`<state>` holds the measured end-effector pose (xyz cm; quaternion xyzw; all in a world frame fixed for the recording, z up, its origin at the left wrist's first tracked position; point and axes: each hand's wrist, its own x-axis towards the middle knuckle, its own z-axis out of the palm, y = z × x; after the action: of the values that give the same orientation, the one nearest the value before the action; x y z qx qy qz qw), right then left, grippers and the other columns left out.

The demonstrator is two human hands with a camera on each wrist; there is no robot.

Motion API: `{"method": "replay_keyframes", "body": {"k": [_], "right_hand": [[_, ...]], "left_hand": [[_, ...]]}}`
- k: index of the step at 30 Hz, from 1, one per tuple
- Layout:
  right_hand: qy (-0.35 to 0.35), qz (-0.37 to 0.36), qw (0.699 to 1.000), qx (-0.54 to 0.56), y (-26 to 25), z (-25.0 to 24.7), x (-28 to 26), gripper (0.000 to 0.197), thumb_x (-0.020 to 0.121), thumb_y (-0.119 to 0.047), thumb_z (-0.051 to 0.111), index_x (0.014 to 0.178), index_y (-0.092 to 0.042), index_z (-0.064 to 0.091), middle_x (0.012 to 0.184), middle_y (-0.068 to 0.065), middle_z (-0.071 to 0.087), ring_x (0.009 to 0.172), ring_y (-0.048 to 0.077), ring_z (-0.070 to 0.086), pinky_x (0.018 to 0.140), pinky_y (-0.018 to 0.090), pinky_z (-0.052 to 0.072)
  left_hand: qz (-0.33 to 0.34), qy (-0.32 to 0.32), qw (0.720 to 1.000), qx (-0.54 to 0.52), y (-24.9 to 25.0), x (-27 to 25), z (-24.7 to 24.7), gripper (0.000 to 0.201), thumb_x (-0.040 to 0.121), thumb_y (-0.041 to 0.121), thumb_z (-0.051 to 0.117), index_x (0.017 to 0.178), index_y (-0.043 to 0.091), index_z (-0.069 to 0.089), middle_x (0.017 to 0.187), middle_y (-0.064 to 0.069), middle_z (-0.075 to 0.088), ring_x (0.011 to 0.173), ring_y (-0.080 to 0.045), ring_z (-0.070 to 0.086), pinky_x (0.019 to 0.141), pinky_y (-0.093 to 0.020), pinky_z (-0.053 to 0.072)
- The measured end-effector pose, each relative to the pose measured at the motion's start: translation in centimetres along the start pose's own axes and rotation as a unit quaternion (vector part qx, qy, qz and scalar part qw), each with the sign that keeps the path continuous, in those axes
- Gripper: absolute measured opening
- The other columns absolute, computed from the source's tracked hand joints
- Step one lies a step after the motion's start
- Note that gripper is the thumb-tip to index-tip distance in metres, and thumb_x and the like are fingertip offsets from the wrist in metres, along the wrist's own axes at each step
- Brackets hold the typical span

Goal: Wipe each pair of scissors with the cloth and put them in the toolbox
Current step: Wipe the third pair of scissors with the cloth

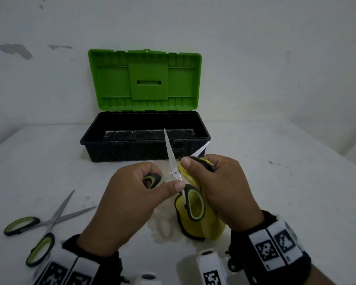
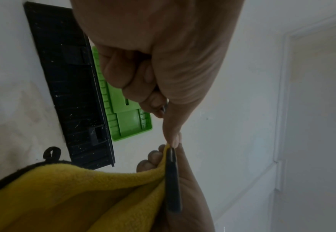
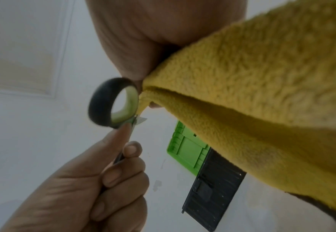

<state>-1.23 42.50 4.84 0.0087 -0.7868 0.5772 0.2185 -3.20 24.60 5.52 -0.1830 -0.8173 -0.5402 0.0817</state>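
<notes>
A pair of scissors with black and green handles is spread wide open above the table. My left hand grips one handle, its thumb pressing near the pivot. One bare blade points up toward the toolbox. My right hand pinches the yellow cloth around the other blade, whose tip pokes out beyond the fingers. The free handle loop hangs against the cloth. The toolbox stands open behind, black base and green lid upright. The left wrist view shows the cloth and the black handle.
A second pair of scissors, also spread open, lies on the white table at the front left. The toolbox sits against the white wall. Bare tabletop lies to the right of my hands and to the left of the toolbox.
</notes>
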Motion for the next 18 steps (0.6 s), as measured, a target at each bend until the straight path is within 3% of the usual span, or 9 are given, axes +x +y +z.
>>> {"method": "replay_keyframes", "body": {"k": [3, 5, 9, 12, 16, 18], "right_hand": [[0.050, 0.003, 0.999, 0.000, -0.3, -0.7, 0.5, 0.050, 0.083, -0.043, 0.076, 0.052, -0.017, 0.046, 0.046, -0.009, 0.036, 0.044, 0.009, 0.033, 0.044, 0.020, 0.031], [0.064, -0.004, 0.998, -0.001, -0.1, -1.0, 0.7, 0.050, 0.083, -0.042, 0.076, 0.052, -0.019, 0.045, 0.046, -0.011, 0.035, 0.045, 0.008, 0.032, 0.044, 0.020, 0.030], [0.009, -0.016, 1.000, 0.016, 0.2, 0.1, -0.2, 0.042, 0.083, -0.041, 0.075, 0.059, -0.011, 0.056, 0.048, -0.010, 0.043, 0.046, 0.007, 0.039, 0.046, 0.020, 0.038], [0.022, -0.016, 1.000, 0.010, 0.4, 0.3, -0.2, 0.047, 0.081, -0.044, 0.075, 0.063, -0.004, 0.060, 0.050, -0.006, 0.045, 0.047, 0.008, 0.040, 0.047, 0.021, 0.039], [0.072, -0.019, 0.997, 0.016, 0.4, 0.3, 0.4, 0.044, 0.082, -0.043, 0.075, 0.053, -0.019, 0.051, 0.048, -0.009, 0.041, 0.047, 0.008, 0.037, 0.046, 0.021, 0.035], [0.031, -0.030, 0.999, 0.025, 0.3, 0.9, -0.2, 0.042, 0.085, -0.038, 0.075, 0.058, -0.012, 0.056, 0.049, -0.006, 0.046, 0.047, 0.010, 0.041, 0.047, 0.021, 0.039]], "left_hand": [[-0.004, -0.005, 1.000, -0.010, 0.1, -0.1, -0.1, 0.052, 0.057, 0.059, 0.077, 0.063, 0.011, 0.058, 0.051, 0.002, 0.040, 0.048, -0.008, 0.035, 0.047, -0.023, 0.034], [-0.013, -0.008, 1.000, -0.025, 0.0, -0.2, 0.1, 0.052, 0.056, 0.057, 0.078, 0.063, 0.010, 0.057, 0.051, 0.004, 0.039, 0.048, -0.008, 0.033, 0.047, -0.021, 0.033], [-0.071, -0.049, 0.991, -0.106, -0.3, 0.0, 0.0, 0.049, 0.056, 0.049, 0.081, 0.060, 0.008, 0.053, 0.051, 0.001, 0.036, 0.045, -0.009, 0.031, 0.043, -0.018, 0.032], [-0.109, -0.087, 0.977, -0.162, -0.4, 0.0, -0.1, 0.043, 0.058, 0.043, 0.081, 0.062, 0.010, 0.054, 0.051, 0.000, 0.032, 0.043, -0.010, 0.026, 0.040, -0.018, 0.026], [-0.137, -0.098, 0.965, -0.199, -0.4, 0.1, 0.0, 0.040, 0.056, 0.041, 0.081, 0.062, 0.012, 0.054, 0.049, -0.001, 0.031, 0.041, -0.012, 0.023, 0.038, -0.018, 0.024], [-0.140, -0.101, 0.963, -0.207, -0.3, 0.2, -0.1, 0.036, 0.057, 0.040, 0.080, 0.057, 0.016, 0.054, 0.047, 0.001, 0.033, 0.041, -0.011, 0.024, 0.037, -0.018, 0.024]]}}
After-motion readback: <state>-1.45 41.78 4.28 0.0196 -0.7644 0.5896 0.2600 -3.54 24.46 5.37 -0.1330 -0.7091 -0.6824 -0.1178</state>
